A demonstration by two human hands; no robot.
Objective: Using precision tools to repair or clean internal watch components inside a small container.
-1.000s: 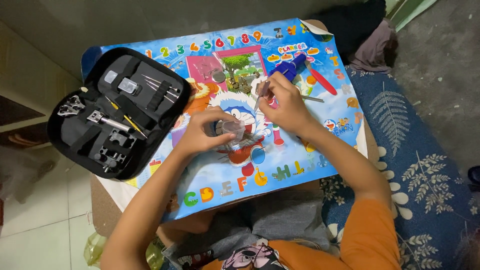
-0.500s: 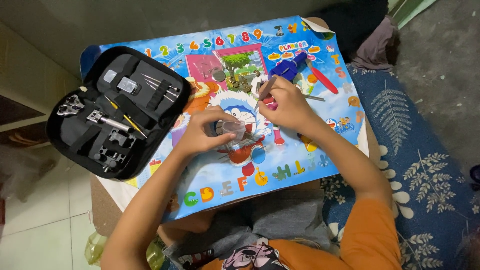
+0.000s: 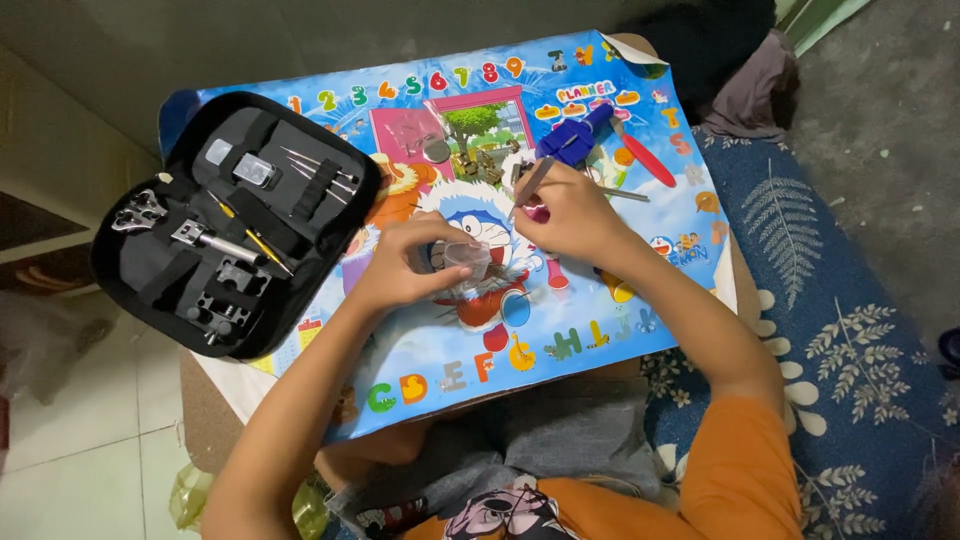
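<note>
- Hands meet over a low table covered by a bright children's poster [image 3: 560, 330] of cartoon figures, letters and numbers, seen from a head-worn camera looking straight down.
- The left hand [image 3: 405, 265] curls its fingers closed around a small clear plastic box [image 3: 466, 258], thumb and fingertips pinching its near edge just above the middle of the poster.
- The right hand [image 3: 570, 212] is shut in a pen-like grip on a thin metal tool [image 3: 530, 187], whose free end slants up and away from the knuckles; the working tip is hidden by the fingers.
- The two hands are near each other, with the box between them and closer to the left.
- An open black zip case [image 3: 235, 225] lies on the poster's left end, its straps holding small metal tools, pins and a yellow-handled pick.
- A blue clamp-like tool [image 3: 572, 138] and a red-handled tool [image 3: 645, 160] rest on the poster just beyond the right hand.
- A blue floral rug [image 3: 850, 330] lies to the right of the table; the person wears an orange sleeve [image 3: 750, 470].
</note>
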